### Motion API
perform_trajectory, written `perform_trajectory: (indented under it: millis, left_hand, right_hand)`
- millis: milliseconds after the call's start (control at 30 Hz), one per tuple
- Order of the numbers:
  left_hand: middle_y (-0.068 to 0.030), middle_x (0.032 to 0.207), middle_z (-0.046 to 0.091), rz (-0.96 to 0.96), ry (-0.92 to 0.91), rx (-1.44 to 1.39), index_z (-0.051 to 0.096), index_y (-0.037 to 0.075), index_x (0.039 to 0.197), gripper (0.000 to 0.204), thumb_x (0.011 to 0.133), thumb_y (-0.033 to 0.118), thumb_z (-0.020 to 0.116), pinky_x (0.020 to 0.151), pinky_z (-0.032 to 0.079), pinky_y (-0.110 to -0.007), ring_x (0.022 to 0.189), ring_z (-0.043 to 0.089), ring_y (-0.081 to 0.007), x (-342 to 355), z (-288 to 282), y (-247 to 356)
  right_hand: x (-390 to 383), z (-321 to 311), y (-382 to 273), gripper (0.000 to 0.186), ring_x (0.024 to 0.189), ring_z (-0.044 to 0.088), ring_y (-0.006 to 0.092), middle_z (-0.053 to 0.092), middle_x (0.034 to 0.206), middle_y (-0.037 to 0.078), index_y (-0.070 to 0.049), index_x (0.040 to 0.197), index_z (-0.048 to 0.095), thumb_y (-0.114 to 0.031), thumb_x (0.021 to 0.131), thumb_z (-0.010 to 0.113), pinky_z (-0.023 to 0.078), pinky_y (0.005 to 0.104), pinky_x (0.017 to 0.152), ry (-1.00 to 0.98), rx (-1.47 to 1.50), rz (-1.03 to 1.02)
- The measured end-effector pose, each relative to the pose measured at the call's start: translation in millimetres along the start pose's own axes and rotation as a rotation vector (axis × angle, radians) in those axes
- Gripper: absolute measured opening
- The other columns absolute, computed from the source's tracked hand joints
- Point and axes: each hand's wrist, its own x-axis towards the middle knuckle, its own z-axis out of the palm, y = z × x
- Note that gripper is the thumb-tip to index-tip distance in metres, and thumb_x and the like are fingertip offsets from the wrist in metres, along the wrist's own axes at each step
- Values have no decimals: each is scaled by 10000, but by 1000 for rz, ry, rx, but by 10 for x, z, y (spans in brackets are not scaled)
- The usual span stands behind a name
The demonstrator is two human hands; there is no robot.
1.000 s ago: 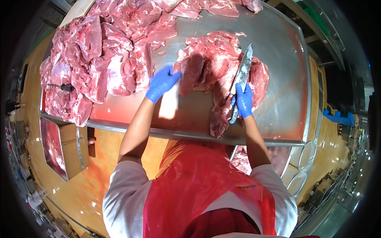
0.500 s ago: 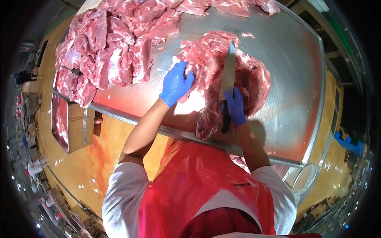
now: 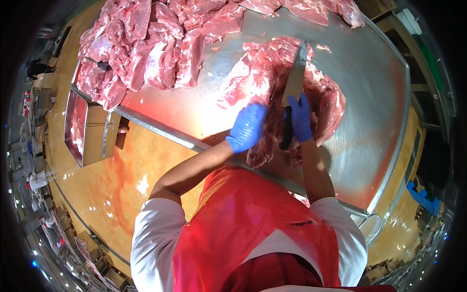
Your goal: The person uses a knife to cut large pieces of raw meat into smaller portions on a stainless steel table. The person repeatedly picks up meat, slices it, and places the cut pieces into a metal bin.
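A large slab of raw meat lies spread on the metal table in front of me. My left hand, in a blue glove, is on its near left part, the fingers curled against the meat and slightly blurred. In my blue-gloved right hand is a butcher knife with a dark handle. Its long blade points away from me over the middle of the slab. Next to the handle, a narrower end of meat reaches toward the table's near edge.
Many cuts of raw meat are heaped at the far left of the metal table. Below its left edge stands a metal bin with meat inside. A raised rim runs along the near side. Small scraps lie beyond the slab.
My left hand has moved right and nearer, from the slab's left edge toward the knife handle. The slab's left part now lies flatter and farther out. The right hand still holds the knife.
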Motion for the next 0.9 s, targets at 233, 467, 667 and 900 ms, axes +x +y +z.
perform_trajectory:
  millis: [233,467,667,900]
  left_hand:
    - [-158,963,602,146,126,-171,633,61,1076,307,770,57,646,794,494,-461,930,586,-373,-355,-25,-247]
    - [-162,897,663,-296,299,-204,668,20,977,246,818,199,725,743,519,-373,800,649,-280,952,-1182,-501]
    - [-55,782,674,-359,-55,-322,683,6,865,195,808,183,741,699,515,-305,721,603,-112,1184,-911,-844]
    - [-50,710,655,-310,-58,-319,678,0,836,161,812,151,727,640,510,-305,667,583,-83,1250,-1025,-622]
  right_hand:
    - [-359,-425,76,129,483,524,121,576,726,37,-61,1079,546,-160,996,549,431,268,430,111,-86,-64]
    - [-428,-163,-113,184,494,505,109,574,751,34,-57,1115,550,-183,983,572,430,265,434,-65,-16,53]
    - [180,382,-475,387,482,498,98,561,753,43,-40,1292,485,-206,956,576,414,258,397,-317,-82,-97]
    - [1244,630,-677,737,560,519,107,592,849,57,-36,1560,246,-250,943,587,449,254,478,-641,-260,-121]
